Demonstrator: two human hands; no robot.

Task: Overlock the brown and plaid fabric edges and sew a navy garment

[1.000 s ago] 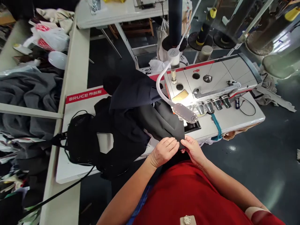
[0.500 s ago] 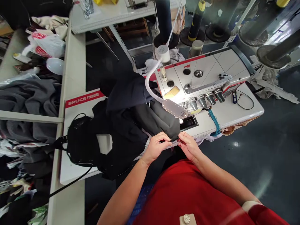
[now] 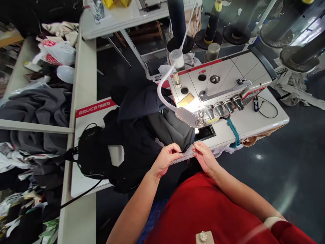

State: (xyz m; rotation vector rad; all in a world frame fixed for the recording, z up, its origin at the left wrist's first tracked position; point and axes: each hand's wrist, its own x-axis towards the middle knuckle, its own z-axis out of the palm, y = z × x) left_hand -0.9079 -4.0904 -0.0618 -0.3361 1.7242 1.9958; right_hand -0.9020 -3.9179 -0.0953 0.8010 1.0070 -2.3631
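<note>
Soft, limp dark garment fabric (image 3: 171, 130), best taken by its folded edge, is lying at 12 o'clock from the hands; the left hand (image 3: 165, 159) is laid against it, and whether the right hand (image 3: 205, 157) is pinching it cannot be told.

Red short-sleeved top (image 3: 203, 203), plain fabric; cream band (image 3: 273, 222) around the right arm (image 3: 243, 193) at the hem of the red sleeve (image 3: 291, 234), can't tell if trim or wrap; small cream rectangular tag (image 3: 206, 238) on the chest, silver jewelled brooch (image 3: 203, 236) pinned on it; blue strip (image 3: 152, 217) beside the left arm (image 3: 132, 203), unclear what; left hand (image 3: 165, 159), right hand (image 3: 204, 156) bare, no gloves.
</note>
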